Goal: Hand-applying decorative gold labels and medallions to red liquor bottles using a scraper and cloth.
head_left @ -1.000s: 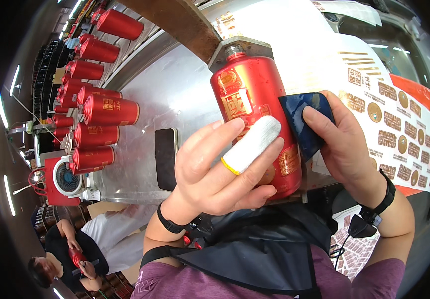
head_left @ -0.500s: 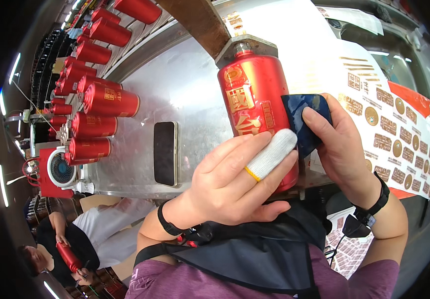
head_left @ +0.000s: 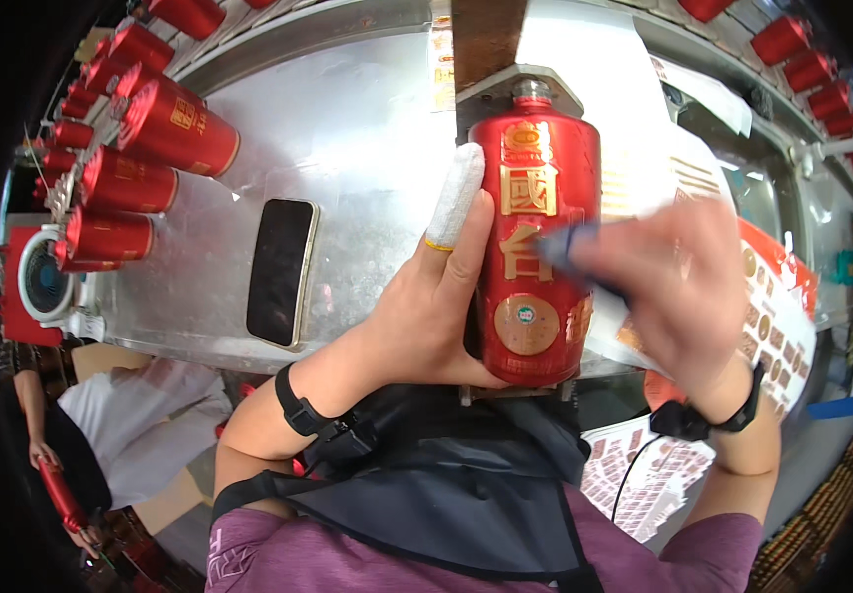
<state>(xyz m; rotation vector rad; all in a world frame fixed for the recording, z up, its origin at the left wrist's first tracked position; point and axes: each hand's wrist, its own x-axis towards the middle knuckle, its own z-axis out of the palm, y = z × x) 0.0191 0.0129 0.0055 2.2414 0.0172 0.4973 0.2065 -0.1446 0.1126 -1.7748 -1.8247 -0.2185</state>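
Observation:
A red bottle (head_left: 530, 287) with raised gold characters and a round gold medallion lies before me, its neck in a metal bracket (head_left: 567, 94). My left hand (head_left: 397, 316) grips its left side, fingers along the wall and thumb by the base. One finger of that hand wears a white knitted finger sleeve (head_left: 457, 193) with a yellow hem. Blurred by motion, my right hand (head_left: 678, 277) is over the bottle's right side. It pinches a dark blue flat piece (head_left: 558, 249), whose tip is over the lower gold character; whether it touches cannot be made out.
A phone (head_left: 283, 272) lies on the metal table left of the bottle. Several red containers (head_left: 174, 124) line the far left, near a small fan (head_left: 46, 275). Printed label sheets (head_left: 767, 351) spread at right. Another person (head_left: 135, 420) holds a red bottle at lower left.
The bottle has turned so its front lettering and medallion face up. My left hand has shifted to its left side. The blue piece has moved from the right edge onto the front.

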